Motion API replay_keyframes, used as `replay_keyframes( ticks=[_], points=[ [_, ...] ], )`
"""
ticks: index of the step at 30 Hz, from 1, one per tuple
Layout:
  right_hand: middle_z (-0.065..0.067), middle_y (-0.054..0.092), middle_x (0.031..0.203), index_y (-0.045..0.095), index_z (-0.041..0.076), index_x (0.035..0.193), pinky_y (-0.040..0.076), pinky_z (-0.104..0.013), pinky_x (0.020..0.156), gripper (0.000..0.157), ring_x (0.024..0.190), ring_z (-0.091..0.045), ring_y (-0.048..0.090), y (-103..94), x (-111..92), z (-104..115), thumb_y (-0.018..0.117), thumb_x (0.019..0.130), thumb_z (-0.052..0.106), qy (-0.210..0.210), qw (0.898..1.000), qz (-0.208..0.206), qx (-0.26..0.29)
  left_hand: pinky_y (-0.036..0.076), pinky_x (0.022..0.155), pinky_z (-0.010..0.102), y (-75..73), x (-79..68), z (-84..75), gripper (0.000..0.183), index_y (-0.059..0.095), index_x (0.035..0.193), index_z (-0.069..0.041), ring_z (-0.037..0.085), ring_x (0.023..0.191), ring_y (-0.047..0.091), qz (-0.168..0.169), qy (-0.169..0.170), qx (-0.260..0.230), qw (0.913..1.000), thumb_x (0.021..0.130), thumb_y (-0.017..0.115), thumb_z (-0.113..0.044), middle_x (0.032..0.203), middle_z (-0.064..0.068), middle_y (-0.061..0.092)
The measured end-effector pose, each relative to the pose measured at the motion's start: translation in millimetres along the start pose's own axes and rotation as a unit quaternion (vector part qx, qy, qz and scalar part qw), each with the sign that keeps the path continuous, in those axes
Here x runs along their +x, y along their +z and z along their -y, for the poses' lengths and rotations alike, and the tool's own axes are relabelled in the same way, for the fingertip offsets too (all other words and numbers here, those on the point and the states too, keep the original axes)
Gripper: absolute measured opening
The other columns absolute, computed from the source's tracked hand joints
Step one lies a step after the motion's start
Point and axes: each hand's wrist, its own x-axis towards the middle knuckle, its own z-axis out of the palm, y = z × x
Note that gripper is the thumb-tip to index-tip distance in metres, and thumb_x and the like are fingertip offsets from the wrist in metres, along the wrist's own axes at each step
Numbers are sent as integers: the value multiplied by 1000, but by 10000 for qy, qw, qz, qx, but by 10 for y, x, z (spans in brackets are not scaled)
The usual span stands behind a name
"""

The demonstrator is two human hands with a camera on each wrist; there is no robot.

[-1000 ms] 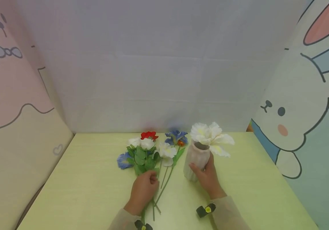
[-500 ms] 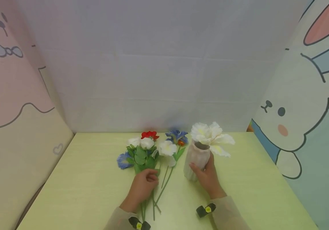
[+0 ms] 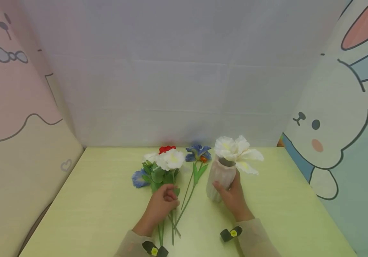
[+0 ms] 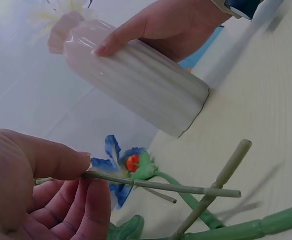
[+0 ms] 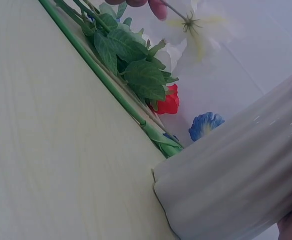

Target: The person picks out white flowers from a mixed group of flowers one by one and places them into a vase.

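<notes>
Between thumb and fingers, my left hand pinches the thin stem of a white flower. The bloom is raised over the other flowers, and the right wrist view shows its underside. My right hand grips a ribbed white vase, thumb across its near side. The vase stands on the table, its mouth partly covered by a large white iris that leans to the right.
Left of the vase lie white roses with green leaves, a red flower, blue irises and a small orange bloom. Their stems point toward the front of the yellow table. A white cloth wall stands behind.
My left hand has picked the white flower from the pile, and its bloom has risen and shifted left over the roses. My right hand and the vase have stayed in place.
</notes>
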Motion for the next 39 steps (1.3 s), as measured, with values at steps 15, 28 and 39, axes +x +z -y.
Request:
replay_keyframes(
  ticks=[15,28,39],
  points=[
    [-24,49,139,26,-2,152,38,-17,102,81,121,-15,50,15,-18,306,75,88,-3,276,9996,12,80,61,71,37,25,-56,-151,39,49,136,0,26,84,66,-137,-40,-529,9985,101,62,-8,100,14,63],
    [-21,47,142,23,3,155,36,-20,104,85,124,-19,48,1,6,39,75,89,-3,572,9983,11,-59,61,70,37,50,-147,-374,31,53,131,-3,24,83,66,-206,237,-1016,9943,102,61,-6,100,14,60],
    [-13,51,141,27,9,155,38,-21,104,84,124,-19,50,-12,2,30,78,89,4,228,9997,73,-1,60,62,34,102,-176,-477,14,62,115,2,20,71,66,-1010,1335,-1135,9793,103,60,-3,90,24,62]
  ],
)
